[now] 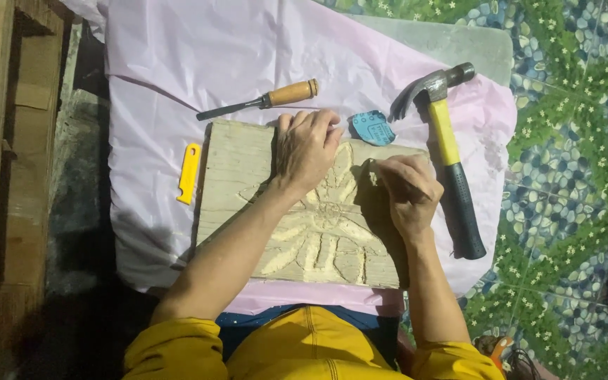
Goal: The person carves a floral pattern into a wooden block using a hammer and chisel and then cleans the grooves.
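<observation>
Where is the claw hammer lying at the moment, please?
In the head view, the claw hammer lies on the pink sheet, just right of the carved wooden board and the right hand.

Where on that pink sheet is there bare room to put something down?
Free: the sheet above the chisel, and its left strip below the yellow scraper. Crowded: the top edge of the board, where left hand, right hand, blue piece and hammer sit close.
</observation>
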